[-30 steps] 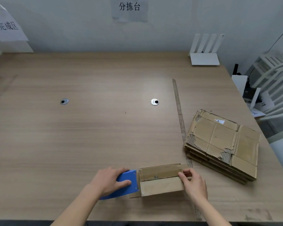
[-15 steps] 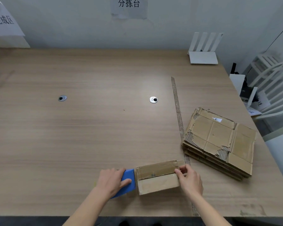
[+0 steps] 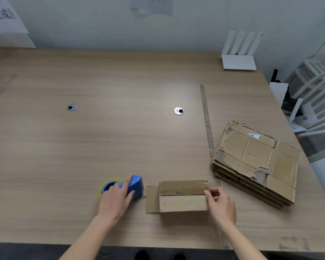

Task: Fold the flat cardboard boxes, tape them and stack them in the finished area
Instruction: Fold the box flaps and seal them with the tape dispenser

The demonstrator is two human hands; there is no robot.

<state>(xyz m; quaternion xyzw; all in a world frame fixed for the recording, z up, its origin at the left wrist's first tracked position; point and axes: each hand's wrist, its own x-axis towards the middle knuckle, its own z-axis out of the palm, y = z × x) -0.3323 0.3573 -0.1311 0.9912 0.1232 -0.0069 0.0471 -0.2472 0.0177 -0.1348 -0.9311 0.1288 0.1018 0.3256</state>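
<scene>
Box (image 3: 183, 196), folded, taping step: right hand (image 3: 220, 206) pinches its right end; left hand (image 3: 115, 198) grips tape dispenser (image 3: 133, 185) left of it. Next: lift, stack.

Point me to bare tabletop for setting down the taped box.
Widest bare patch: the wooden table left of the thin cardboard strip, around the two metal grommets. Crowded: the near edge, with left hand on the blue tape dispenser, right hand at the small brown box, and the flat cardboard stack.
</scene>
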